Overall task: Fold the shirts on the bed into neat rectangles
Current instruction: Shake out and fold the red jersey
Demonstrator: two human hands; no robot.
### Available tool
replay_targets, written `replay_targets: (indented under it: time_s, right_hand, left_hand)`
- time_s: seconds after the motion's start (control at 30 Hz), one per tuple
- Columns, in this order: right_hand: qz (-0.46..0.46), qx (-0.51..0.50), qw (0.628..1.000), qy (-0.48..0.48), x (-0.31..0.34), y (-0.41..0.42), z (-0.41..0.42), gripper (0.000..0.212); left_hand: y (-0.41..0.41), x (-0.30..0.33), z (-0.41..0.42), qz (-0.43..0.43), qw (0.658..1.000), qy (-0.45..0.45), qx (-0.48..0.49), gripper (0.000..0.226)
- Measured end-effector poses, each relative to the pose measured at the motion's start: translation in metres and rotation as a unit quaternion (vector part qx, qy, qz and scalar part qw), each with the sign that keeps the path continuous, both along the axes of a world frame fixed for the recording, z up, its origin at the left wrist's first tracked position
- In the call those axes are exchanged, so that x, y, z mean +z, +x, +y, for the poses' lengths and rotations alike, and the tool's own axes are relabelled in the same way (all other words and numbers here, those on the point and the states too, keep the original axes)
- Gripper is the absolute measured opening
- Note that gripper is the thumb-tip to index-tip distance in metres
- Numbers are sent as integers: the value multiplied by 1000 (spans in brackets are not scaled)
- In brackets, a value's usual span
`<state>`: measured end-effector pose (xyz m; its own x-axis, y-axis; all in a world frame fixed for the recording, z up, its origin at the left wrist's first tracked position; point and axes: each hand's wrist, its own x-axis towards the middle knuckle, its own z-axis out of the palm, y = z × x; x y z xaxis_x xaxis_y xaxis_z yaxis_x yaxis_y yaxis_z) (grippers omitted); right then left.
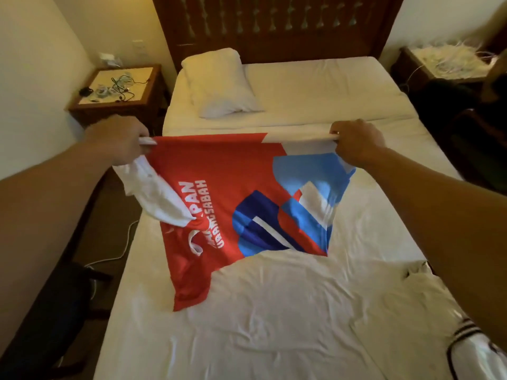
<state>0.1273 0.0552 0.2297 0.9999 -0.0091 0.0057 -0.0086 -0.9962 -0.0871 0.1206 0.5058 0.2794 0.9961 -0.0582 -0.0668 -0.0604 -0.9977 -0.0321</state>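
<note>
A red shirt (227,171) with white sleeves, white lettering and blue, light-blue and white blocks hangs stretched over the middle of the bed (315,86). My left hand (120,138) grips its far left edge by the white sleeve. My right hand (354,141) grips the far right edge. The shirt's near part rests crumpled on the sheet. A white shirt (274,311) lies spread and wrinkled on the near half of the bed. A white garment with black-striped trim (466,341) lies at the near right corner.
A white pillow (219,83) lies at the far left by the dark wooden headboard (274,26). A nightstand (118,89) with cables stands on the left, another with white clutter (450,61) on the right. A dark chair (55,311) stands near left of the bed.
</note>
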Motion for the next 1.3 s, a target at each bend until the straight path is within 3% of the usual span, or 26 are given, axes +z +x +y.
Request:
replay_targets:
  time_s: [0.07, 0.13, 0.2, 0.3, 0.33, 0.4, 0.53, 0.63, 0.73, 1.0, 1.1, 1.2, 1.3]
  right_hand:
    - [-12, -13, 1000, 17, 13, 24, 9, 26]
    - [-36, -38, 998, 31, 27, 46, 17, 26]
    - [-72, -63, 994, 53, 41, 63, 23, 27]
    - [-141, -86, 983, 78, 53, 69, 26, 26]
    - [-159, -86, 980, 85, 55, 66, 27, 25]
    - [-193, -77, 972, 110, 52, 55, 26, 23]
    - [-222, -60, 966, 116, 5, 6, 18, 32]
    - [-199, -66, 963, 166, -60, -60, 11, 47]
    - [-133, -72, 975, 165, -139, -125, 0, 45]
    - [-7, -36, 996, 82, -355, -253, -26, 36]
    - [73, -37, 996, 26, -418, -296, -34, 38]
    - [132, -64, 989, -8, -460, -329, -38, 48]
    - [91, -129, 987, 19, -480, -347, -40, 48]
  left_hand:
    - [23, 10, -2, -130, 991, 18, 18, 10]
    - [46, 27, -5, -189, 979, -13, 76, 8]
    - [66, 46, -2, -216, 958, -136, 130, 16]
    - [79, 66, 11, -254, 864, -386, 200, 29]
    - [75, 67, 14, -271, 845, -417, 198, 31]
    - [53, 60, 16, -292, 866, -379, 148, 33]
    - [-21, 15, 35, -299, 946, -119, 34, 32]
    - [-96, -45, 42, -258, 962, -25, -91, 30]
    - [-172, -121, 43, -206, 967, 31, -149, 24]
    - [-298, -364, 15, 51, 993, 53, -92, 41]
    - [-341, -436, -16, 159, 984, 72, -47, 68]
    - [-366, -474, -60, 197, 978, 72, -24, 84]
    - [-367, -495, -108, 174, 979, 45, -92, 82]
